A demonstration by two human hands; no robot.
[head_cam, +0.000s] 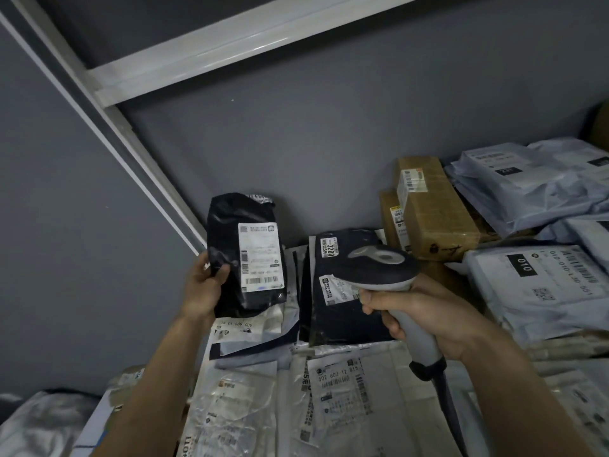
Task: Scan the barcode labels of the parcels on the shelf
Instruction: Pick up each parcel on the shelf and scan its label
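**Scanner up, black parcel held for reading**

Flat white mailers (339, 400) lie nearest me, spread label-up across the lower part of the shelf, overlapping one another so hardly any bare shelf shows between them. My two forearms reach out over them.

My right hand (425, 319) is wrapped tight round the grey handle of the scanner (379, 268), whose dark head points away from me and to the left, hanging above a black mailer (342, 311) that lies flat. Its cable (445, 404) drops from the handle's base toward the bottom edge of the view.

My left hand (206, 285) grips a black parcel (244, 252) by its left edge, thumb across the front, holding it upright and lifted off the pile. Its white barcode label (261, 255) faces me, just left of the scanner head with a gap between them.

Behind and to the right, two brown cardboard boxes (435, 209) stand against the grey back wall (313, 143), touching each other. Further right, pale grey bags (534, 183) are heaped in layers to the edge of view, one marked 010 (540, 285) close beside my right wrist.

Open room is upward and to the left: the wall stands bare above the parcels, bounded by a white shelf rail (230, 41) overhead and a slanting white upright (125, 143) at the left.
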